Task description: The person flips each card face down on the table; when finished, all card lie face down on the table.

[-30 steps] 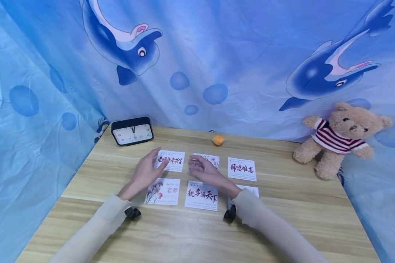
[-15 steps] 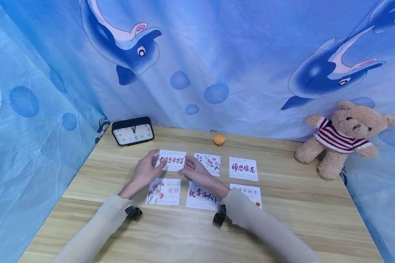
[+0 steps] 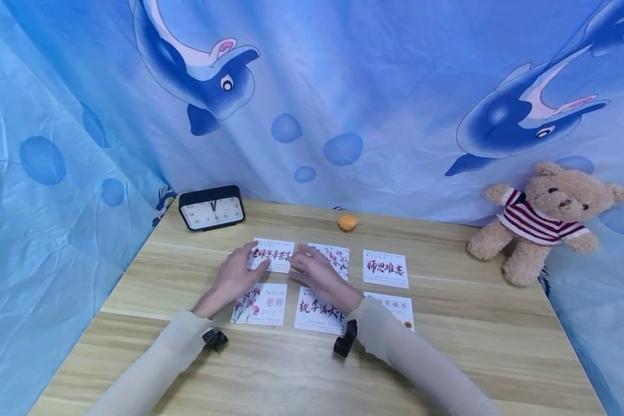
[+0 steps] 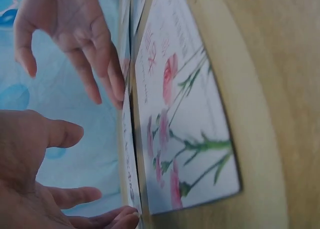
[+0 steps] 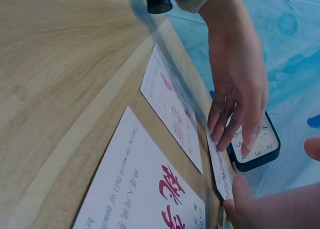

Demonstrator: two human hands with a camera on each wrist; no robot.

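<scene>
White square cards lie on the table in two rows of three. My left hand point(image 3: 235, 274) rests at the left edge of the back-left card point(image 3: 274, 266), which bears red brush lettering. At that card's right edge are the fingertips of my right hand point(image 3: 319, 276), which partly covers the blossom card point(image 3: 339, 257) and the front-middle lettered card point(image 3: 312, 321). Nearer me lies a card with pink carnations point(image 4: 190, 144), just below my left hand. Both hands have loosely bent, spread fingers, and the right wrist view shows the left fingertips down at the back-left card.
Two more cards, a lettered one point(image 3: 386, 271) and one with a small flower point(image 3: 395, 306), lie to the right. A black desk clock point(image 3: 211, 209) stands back left, an orange lump point(image 3: 347, 222) at the back. A teddy bear point(image 3: 541, 219) sits at the right against the blue curtain point(image 3: 395, 115).
My right hand has moved left from over the blossom card to the back-left card's right edge. My left hand has stayed nearly in place at that card's left edge.
</scene>
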